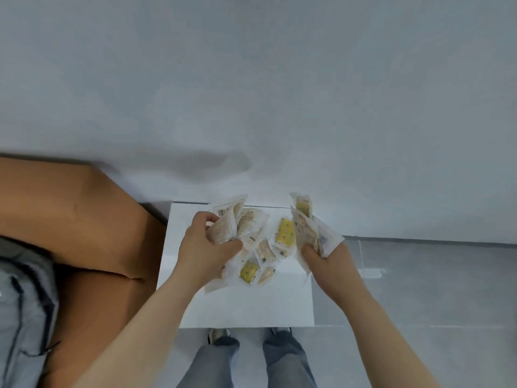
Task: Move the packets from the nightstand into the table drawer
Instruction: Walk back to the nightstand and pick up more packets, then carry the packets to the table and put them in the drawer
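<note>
A white nightstand [246, 306] stands against the wall below me. Several clear snack packets [265, 253], some with yellow labels, lie in a loose heap on its top. My left hand [204, 247] is shut on a bunch of beige packets [226, 225] at the heap's left side. My right hand [327, 261] grips another bunch of packets [305, 225], fanned upward at the heap's right side. A yellow-labelled packet [285, 233] sits between the two hands. No table drawer is in view.
A brown headboard or bed frame [84, 219] adjoins the nightstand on the left, with grey bedding [22, 303] at the far left. My legs and shoes [246, 357] are in front of the nightstand. Grey floor [419, 289] extends to the right, a pale wall behind.
</note>
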The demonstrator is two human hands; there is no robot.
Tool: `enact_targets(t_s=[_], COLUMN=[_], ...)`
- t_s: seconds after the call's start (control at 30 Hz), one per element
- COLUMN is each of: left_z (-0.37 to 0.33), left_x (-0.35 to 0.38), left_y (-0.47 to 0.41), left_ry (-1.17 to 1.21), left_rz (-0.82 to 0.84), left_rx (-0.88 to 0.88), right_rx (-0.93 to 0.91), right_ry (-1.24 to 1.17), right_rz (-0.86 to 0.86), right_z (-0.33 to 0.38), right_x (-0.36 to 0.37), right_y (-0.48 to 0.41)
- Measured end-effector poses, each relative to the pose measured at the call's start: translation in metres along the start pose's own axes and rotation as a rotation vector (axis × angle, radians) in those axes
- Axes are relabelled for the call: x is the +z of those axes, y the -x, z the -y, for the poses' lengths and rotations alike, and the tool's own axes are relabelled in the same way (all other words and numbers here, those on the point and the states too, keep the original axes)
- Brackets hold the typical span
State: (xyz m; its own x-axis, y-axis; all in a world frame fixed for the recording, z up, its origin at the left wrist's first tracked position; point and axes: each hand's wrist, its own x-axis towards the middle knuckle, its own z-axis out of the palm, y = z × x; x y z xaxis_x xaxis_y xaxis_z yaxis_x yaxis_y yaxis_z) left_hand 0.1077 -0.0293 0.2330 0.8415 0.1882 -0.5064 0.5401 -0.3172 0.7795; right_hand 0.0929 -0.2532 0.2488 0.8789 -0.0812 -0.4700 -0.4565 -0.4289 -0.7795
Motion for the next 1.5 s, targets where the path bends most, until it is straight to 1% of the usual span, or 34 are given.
enact_targets(t_s=[0.2,0.33,0.5,0.63,0.8,0.93,1.07,1.27,1.4,1.5], left_z=[-0.070,-0.119,-0.176,-0.201,-0.215,-0.218,-0.219,-0.216,-0.217,-0.222], left_x=[-0.025,-0.023,0.009,0.048,0.120,0.183,0.242,0.311,0.351,0.383], left_y=[0.057,0.089,0.128,0.167,0.239,0.309,0.383,0.465,0.502,0.520], left_ry=[-0.008,0.000,-0.041,-0.065,-0.117,-0.114,-0.098,-0.083,-0.109,-0.118], left_rz=[0.061,0.131,0.266,0.357,0.471,0.552,0.654,0.811,0.904,0.973], left_rx=[0.156,0.261,0.404,0.497,0.594,0.657,0.723,0.766,0.805,0.826], right_rx=[-0.046,-0.051,-0.081,-0.076,-0.040,-0.037,-0.049,-0.004,0.065,0.081], right_ry=[-0.065,-0.096,-0.093,-0.098,-0.079,-0.055,0.090,0.059,-0.009,0.006], right_rz=[-0.202,-0.347,-0.480,-0.578,-0.728,-0.852,-0.976,-1.100,-1.183,-1.256], right_z=[0.042,0.059,0.066,0.054,0.017,-0.024,-0.069,-0.119,-0.147,-0.163], right_x=[-0.033,-0.060,-0.110,-0.149,-0.198,-0.244,-0.289,-0.334,-0.351,-0.365], right_y=[0.087,0.140,0.191,0.232,0.300,0.363,0.424,0.500,0.531,0.547])
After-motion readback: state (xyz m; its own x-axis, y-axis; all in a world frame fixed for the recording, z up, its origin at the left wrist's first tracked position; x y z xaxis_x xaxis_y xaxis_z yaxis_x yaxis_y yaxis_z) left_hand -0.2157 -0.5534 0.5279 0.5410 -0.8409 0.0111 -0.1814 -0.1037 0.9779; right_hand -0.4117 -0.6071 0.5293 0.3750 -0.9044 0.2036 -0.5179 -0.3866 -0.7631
